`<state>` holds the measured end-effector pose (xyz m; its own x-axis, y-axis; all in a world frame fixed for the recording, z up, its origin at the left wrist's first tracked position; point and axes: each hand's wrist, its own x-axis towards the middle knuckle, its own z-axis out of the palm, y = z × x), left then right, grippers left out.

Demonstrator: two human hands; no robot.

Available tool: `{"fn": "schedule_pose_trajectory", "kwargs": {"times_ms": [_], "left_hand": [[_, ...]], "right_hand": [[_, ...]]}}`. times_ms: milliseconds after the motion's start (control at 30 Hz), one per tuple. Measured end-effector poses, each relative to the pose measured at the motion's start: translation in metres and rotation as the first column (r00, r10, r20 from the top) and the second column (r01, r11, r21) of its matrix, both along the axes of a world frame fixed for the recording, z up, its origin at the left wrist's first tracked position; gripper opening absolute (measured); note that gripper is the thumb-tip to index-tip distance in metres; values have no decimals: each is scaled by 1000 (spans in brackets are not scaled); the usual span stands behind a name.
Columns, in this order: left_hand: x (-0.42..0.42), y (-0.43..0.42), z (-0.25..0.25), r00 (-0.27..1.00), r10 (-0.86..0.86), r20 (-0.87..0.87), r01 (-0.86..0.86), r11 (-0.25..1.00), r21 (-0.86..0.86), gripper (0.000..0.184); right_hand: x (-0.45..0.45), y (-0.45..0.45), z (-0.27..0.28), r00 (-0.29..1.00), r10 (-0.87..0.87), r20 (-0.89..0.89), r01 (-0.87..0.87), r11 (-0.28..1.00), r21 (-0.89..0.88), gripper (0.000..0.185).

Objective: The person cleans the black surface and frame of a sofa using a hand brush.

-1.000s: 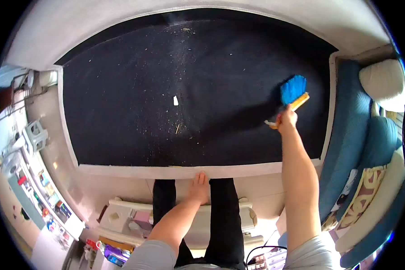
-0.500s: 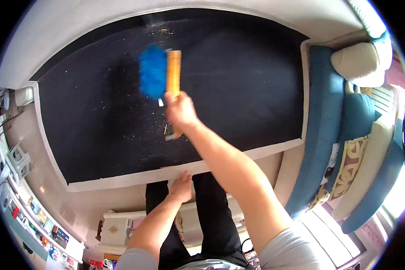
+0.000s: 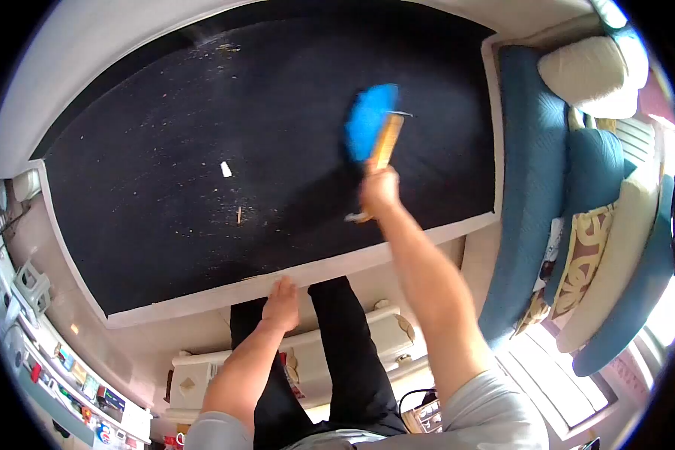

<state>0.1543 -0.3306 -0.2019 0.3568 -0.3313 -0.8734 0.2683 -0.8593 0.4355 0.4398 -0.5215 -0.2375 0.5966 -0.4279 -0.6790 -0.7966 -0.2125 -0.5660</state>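
My right hand (image 3: 381, 191) is closed round the yellow handle of a bed brush (image 3: 367, 124) with blue bristles. The brush lies over the right half of a wide black surface (image 3: 292, 97) with a pale raised border. Left of it, a small white scrap (image 3: 226, 169) and a thin tan sliver (image 3: 239, 216) sit among scattered pale crumbs. My left hand (image 3: 282, 304) rests at the near border (image 3: 202, 300) with its fingers stretched out, holding nothing.
A blue sofa (image 3: 529, 187) with cushions (image 3: 589, 75) stands along the right side. To the left are a white plastic stool (image 3: 31, 286) and a cluttered shelf (image 3: 90, 397). A pale wall runs behind the black surface.
My right hand has carried the brush to the right across the black surface, leaving the white scrap and crumbs behind on the left. My left hand stays by the near border.
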Motion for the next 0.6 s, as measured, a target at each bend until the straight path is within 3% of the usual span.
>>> {"fn": "schedule_pose_trajectory", "kwargs": {"times_ms": [33,67,100,167,267,300,333,367,433,467,500,567,600], "left_hand": [[4,-3,4,1000,-17,-22,17,1000,12,64],[8,-4,5,997,-49,-62,50,999,15,66],[10,-6,5,995,-64,-73,67,997,28,66],[11,-8,4,991,-95,-97,101,993,58,65],[14,-9,9,989,-125,-78,129,990,48,65],[13,-9,9,991,-111,-74,114,993,41,65],[10,-9,7,993,-93,-72,96,995,35,65],[8,-9,5,995,-72,-70,74,997,29,65],[3,-17,0,997,-40,-65,41,999,18,64],[-3,-14,0,997,-24,-74,26,999,35,64],[-5,-13,-1,998,-21,-67,23,999,35,64],[-3,-16,-2,998,-18,-57,21,999,36,64],[-4,-19,-2,998,-35,-59,37,999,31,63]], "right_hand": [[-22,19,-4,981,194,11,-194,981,-18,28],[-38,44,-1,878,478,-31,-476,864,-165,31],[-50,70,17,822,555,-127,-559,829,5,36],[-75,99,37,706,708,27,-708,706,2,35],[-59,84,52,866,498,39,-498,854,152,36],[-55,63,39,932,354,80,-363,912,191,35],[-46,33,22,942,300,149,-316,943,100,32],[-26,11,41,978,115,173,-148,971,187,27],[2,-49,28,978,-99,184,70,985,159,30],[24,-90,13,981,-178,74,172,982,75,32],[29,-91,12,996,-47,79,51,997,-53,33],[20,-62,9,1000,1,-16,-3,986,-164,37],[-3,-51,-11,985,174,5,-168,958,-232,38]]}}
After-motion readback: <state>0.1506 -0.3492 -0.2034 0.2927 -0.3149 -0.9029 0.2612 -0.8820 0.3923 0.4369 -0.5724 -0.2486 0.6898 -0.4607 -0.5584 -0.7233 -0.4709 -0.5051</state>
